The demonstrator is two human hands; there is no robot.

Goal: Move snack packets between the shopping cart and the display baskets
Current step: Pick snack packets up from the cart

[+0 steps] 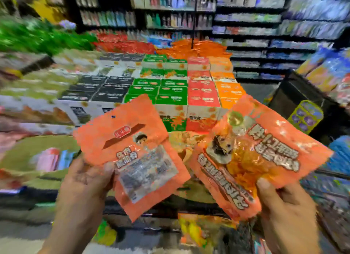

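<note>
Both hands are pinching orange packets: left hand (83, 185) gripping one packet (130, 151), right hand (284, 212) another (251, 155), above the cart (162, 210); neither is placed yet.

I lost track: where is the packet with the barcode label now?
In the head view, lower left of centre: the left hand holds the labelled packet beside the right hand's packet.

Two orange snack packets (130, 151) (259, 157) held up, tilted apart.
</note>
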